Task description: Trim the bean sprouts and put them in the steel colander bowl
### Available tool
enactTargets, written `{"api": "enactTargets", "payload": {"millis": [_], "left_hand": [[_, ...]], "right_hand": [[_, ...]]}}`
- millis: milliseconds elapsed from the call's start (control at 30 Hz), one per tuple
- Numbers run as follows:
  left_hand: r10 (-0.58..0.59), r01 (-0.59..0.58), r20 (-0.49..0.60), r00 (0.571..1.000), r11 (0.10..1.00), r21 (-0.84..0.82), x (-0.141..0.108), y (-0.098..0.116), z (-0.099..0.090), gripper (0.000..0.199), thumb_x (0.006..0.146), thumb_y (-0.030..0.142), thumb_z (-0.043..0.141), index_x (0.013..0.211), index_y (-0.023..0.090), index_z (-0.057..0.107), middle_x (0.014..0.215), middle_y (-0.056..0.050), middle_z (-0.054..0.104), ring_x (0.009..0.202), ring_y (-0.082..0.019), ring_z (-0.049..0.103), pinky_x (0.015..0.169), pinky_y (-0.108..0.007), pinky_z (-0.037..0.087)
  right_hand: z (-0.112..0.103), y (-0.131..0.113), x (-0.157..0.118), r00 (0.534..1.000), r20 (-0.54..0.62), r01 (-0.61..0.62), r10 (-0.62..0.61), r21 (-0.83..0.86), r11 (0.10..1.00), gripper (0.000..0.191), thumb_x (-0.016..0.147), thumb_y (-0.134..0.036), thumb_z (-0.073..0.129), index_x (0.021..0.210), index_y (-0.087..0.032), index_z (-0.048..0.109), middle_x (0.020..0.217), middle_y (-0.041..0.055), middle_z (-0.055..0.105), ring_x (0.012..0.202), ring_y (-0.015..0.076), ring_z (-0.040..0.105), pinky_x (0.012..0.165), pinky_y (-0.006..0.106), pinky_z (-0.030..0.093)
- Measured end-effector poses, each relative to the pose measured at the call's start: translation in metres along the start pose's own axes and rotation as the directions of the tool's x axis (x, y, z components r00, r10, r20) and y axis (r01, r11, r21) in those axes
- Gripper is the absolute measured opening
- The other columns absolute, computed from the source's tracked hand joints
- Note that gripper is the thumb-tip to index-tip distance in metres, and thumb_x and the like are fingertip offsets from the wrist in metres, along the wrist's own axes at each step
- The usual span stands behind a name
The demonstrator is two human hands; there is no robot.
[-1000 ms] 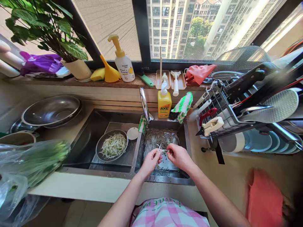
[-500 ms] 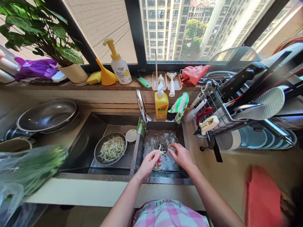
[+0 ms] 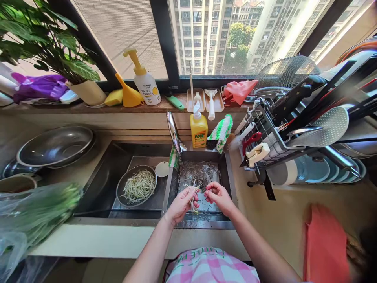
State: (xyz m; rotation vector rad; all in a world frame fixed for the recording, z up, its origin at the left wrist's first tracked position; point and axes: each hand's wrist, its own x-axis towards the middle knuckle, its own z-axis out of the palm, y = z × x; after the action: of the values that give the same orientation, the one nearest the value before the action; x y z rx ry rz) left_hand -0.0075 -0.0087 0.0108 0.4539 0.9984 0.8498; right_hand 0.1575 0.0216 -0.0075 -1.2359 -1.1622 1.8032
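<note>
My left hand (image 3: 181,204) grips a small bunch of pale bean sprouts (image 3: 193,196) over the right basin of the steel sink (image 3: 141,220). My right hand (image 3: 218,197) is close beside it, fingertips pinched together near the sprouts. Any thread between them is too small to tell. Below my hands, a tangled pile of thin sprout tails (image 3: 198,175) lies on a wire strainer. In the left basin, a steel bowl (image 3: 118,188) holds a heap of cleaned bean sprouts.
A chrome faucet (image 3: 174,131) rises behind the basins, beside a yellow AXE bottle (image 3: 198,131) and a green-and-white brush (image 3: 220,133). A wire dish rack (image 3: 266,137) stands right. A large steel basin (image 3: 55,145) sits left, near a plastic bag of greens (image 3: 38,212).
My right hand has curled its fingers and moved closer to my left hand. The whole scene has shifted slightly left in view.
</note>
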Motion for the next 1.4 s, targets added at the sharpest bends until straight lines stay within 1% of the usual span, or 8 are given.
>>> {"api": "enactTargets", "payload": {"millis": [133, 367, 733, 933, 1067, 1133, 1267, 1400], "left_hand": [[0.031, -0.033, -0.042, 0.999, 0.999, -0.034, 0.005, -0.006, 0.007, 0.034, 0.065, 0.032, 0.068, 0.093, 0.017, 0.056, 0.083, 0.0, 0.056, 0.066, -0.008, 0.054, 0.068, -0.025, 0.044], [0.078, -0.072, -0.144, 0.986, 0.996, 0.049, 0.011, -0.012, 0.013, 0.037, 0.058, 0.032, 0.072, 0.086, 0.014, 0.055, 0.076, 0.001, 0.056, 0.053, -0.005, 0.049, 0.055, -0.021, 0.041], [0.013, 0.013, -0.109, 0.994, 0.971, 0.238, 0.012, -0.011, 0.007, 0.029, 0.058, 0.029, 0.07, 0.077, 0.012, 0.056, 0.057, 0.004, 0.051, 0.046, -0.005, 0.045, 0.047, -0.02, 0.039], [-0.033, 0.024, -0.113, 0.993, 0.997, -0.079, 0.012, 0.002, -0.006, 0.032, 0.062, 0.021, 0.07, 0.092, 0.013, 0.06, 0.067, 0.002, 0.055, 0.052, -0.005, 0.051, 0.056, -0.022, 0.045], [-0.055, -0.019, -0.161, 0.985, 0.904, -0.426, 0.013, 0.011, -0.014, 0.018, 0.071, 0.014, 0.062, 0.089, 0.016, 0.06, 0.07, 0.001, 0.058, 0.061, -0.007, 0.056, 0.068, -0.027, 0.049], [-0.07, -0.053, -0.211, 0.975, 0.848, -0.528, 0.014, 0.013, -0.016, 0.012, 0.075, 0.011, 0.056, 0.086, 0.016, 0.06, 0.07, 0.0, 0.059, 0.063, -0.008, 0.057, 0.071, -0.028, 0.049], [-0.098, -0.093, -0.269, 0.958, 0.781, -0.618, 0.018, 0.013, -0.015, 0.011, 0.079, 0.01, 0.05, 0.082, 0.015, 0.06, 0.07, -0.001, 0.06, 0.064, -0.009, 0.059, 0.073, -0.03, 0.05], [-0.096, -0.107, -0.28, 0.955, 0.771, -0.628, 0.019, 0.01, -0.01, 0.011, 0.079, 0.011, 0.05, 0.079, 0.015, 0.06, 0.07, -0.001, 0.061, 0.066, -0.01, 0.06, 0.076, -0.033, 0.049]], "right_hand": [[0.008, 0.004, -0.003, 0.999, -0.04, -0.004, 0.006, 0.062, 0.998, 0.026, 0.07, -0.043, 0.058, 0.074, -0.019, 0.049, 0.067, -0.0006, 0.059, 0.054, 0.0117, 0.054, 0.047, 0.022, 0.039], [0.009, 0.015, 0.001, 0.969, -0.077, 0.2, -0.233, -0.299, 0.933, 0.018, 0.077, -0.033, 0.052, 0.076, -0.018, 0.06, 0.074, 0.0027, 0.06, 0.068, 0.0142, 0.053, 0.061, 0.026, 0.043], [0.003, -0.004, 0.002, 0.933, 0.169, 0.327, -0.319, -0.771, 0.546, 0.007, 0.074, -0.014, 0.047, 0.073, -0.018, 0.054, 0.071, 0.0002, 0.053, 0.06, 0.0104, 0.047, 0.054, 0.02, 0.033], [-0.009, 0.01, 0.013, 0.96, -0.017, 0.22, -0.28, -0.574, 0.789, 0.01, 0.08, -0.026, 0.044, 0.078, -0.019, 0.051, 0.066, -0.0009, 0.053, 0.057, 0.0109, 0.049, 0.053, 0.021, 0.037], [-0.02, 0.034, 0.015, 0.984, -0.022, 0.113, -0.177, -0.691, 0.714, 0.008, 0.073, -0.022, 0.054, 0.08, -0.019, 0.056, 0.077, 0.0025, 0.059, 0.066, 0.0141, 0.055, 0.059, 0.024, 0.04], [-0.014, 0.041, 0.01, 0.985, -0.012, 0.122, -0.175, -0.669, 0.733, 0.009, 0.077, -0.023, 0.05, 0.081, -0.019, 0.058, 0.08, 0.0038, 0.06, 0.072, 0.0155, 0.056, 0.064, 0.026, 0.041], [0.012, 0.039, -0.005, 0.984, 0.09, 0.17, -0.151, -0.255, 0.952, 0.02, 0.082, -0.03, 0.046, 0.097, -0.02, 0.054, 0.093, 0.0037, 0.061, 0.085, 0.015, 0.057, 0.073, 0.027, 0.044], [0.031, 0.029, -0.009, 0.987, 0.043, 0.159, -0.154, -0.151, 0.976, 0.021, 0.071, -0.034, 0.061, 0.084, -0.019, 0.054, 0.083, 0.0015, 0.06, 0.079, 0.015, 0.056, 0.074, 0.028, 0.044]]}}
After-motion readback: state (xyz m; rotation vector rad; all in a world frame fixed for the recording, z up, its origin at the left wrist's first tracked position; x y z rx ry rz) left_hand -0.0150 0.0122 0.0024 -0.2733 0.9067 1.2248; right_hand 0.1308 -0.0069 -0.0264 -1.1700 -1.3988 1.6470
